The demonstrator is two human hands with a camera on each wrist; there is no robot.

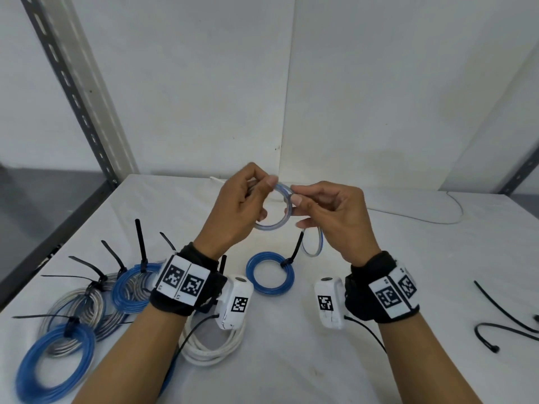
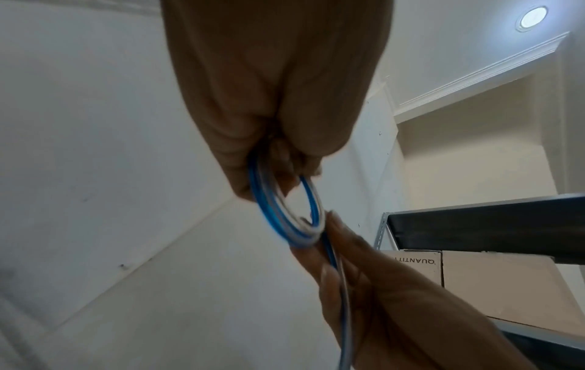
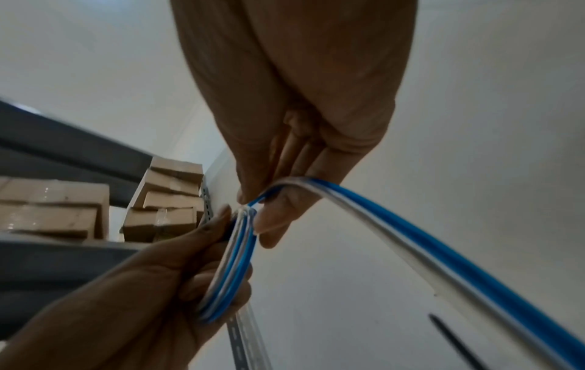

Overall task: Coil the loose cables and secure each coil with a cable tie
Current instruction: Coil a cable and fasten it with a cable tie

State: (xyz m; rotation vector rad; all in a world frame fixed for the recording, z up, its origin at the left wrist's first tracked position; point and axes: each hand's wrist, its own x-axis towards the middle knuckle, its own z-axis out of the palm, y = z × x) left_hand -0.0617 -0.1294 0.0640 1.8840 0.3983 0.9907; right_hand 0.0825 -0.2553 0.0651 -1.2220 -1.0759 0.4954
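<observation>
Above the middle of the white table (image 1: pixel 379 287), both hands hold a small coil of blue-and-clear cable (image 1: pixel 278 220). My left hand (image 1: pixel 248 199) grips the coil's left side, thumb on top. My right hand (image 1: pixel 318 205) pinches the loose strand (image 3: pixel 411 237) where it meets the coil's right edge. In the left wrist view the coil (image 2: pixel 285 212) hangs from the fingers and its tail runs down through the other hand. A loop of the same cable (image 1: pixel 313 243) hangs below my right hand. Two loose black cable ties (image 1: pixel 501 322) lie at the right.
Several tied coils, blue and clear (image 1: pixel 87 301), sit at the left with black tie tails sticking up. A tied blue coil (image 1: pixel 269 272) lies centre, a white cable coil (image 1: pixel 213 345) under my left wrist. A thin white cable (image 1: pixel 437 217) trails at the back right. Grey shelf uprights (image 1: pixel 75 97) flank the table.
</observation>
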